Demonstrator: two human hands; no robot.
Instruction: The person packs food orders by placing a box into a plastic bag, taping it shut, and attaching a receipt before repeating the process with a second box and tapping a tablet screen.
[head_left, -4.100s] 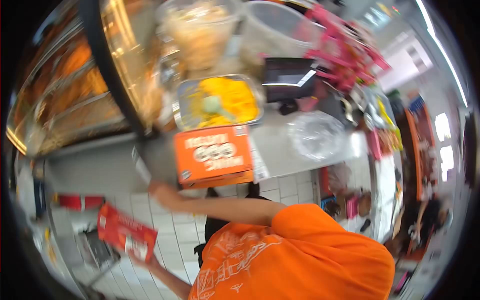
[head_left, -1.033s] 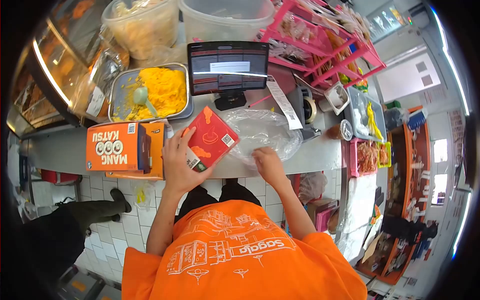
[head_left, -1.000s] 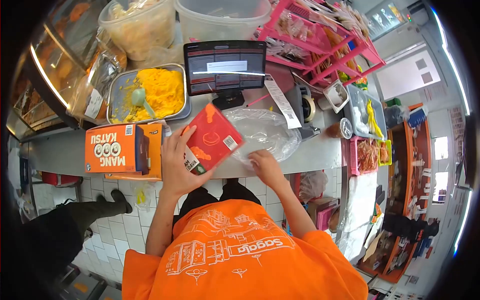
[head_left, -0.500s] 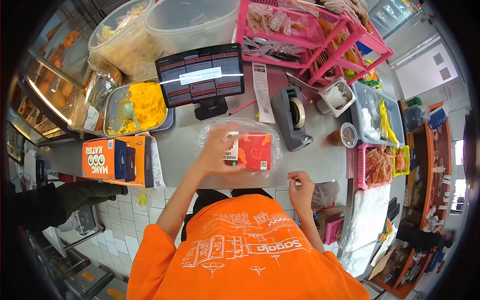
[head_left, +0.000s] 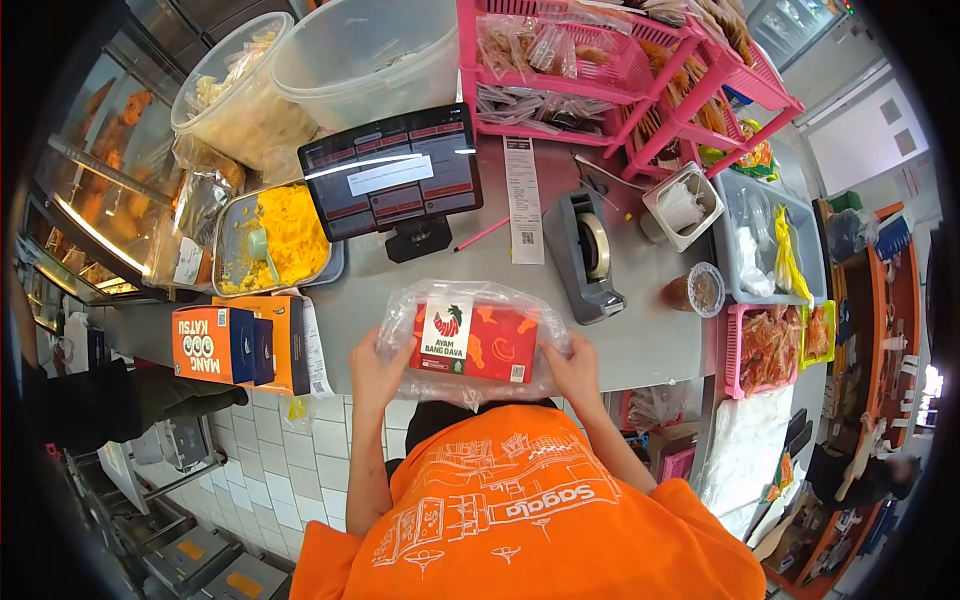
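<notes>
A red food box (head_left: 495, 345) with a white "Ayam Bang Dava" label lies inside a clear plastic bag (head_left: 470, 293) at the counter's front edge. At the bag's left side, my left hand (head_left: 378, 372) has its fingers closed on the plastic, the thumb toward the box. My right hand (head_left: 573, 370) grips the opposite side of the bag, thumb also turned inward. The plastic spreads around the box between both hands. Behind it a tablet (head_left: 392, 180) stands tilted on its base.
Orange and blue boxes (head_left: 213, 345) with a receipt stand to my left, near a tray of yellow shreds (head_left: 300, 235). A tape dispenser (head_left: 580, 262), a long receipt (head_left: 524, 200) and a cup with a clear lid (head_left: 705, 290) lie right. Pink racks (head_left: 580, 95) rise behind.
My left hand has gone from on top of the box to the bag's left side. My right hand has come up from the counter edge to the bag's right side. The box sits nearer me.
</notes>
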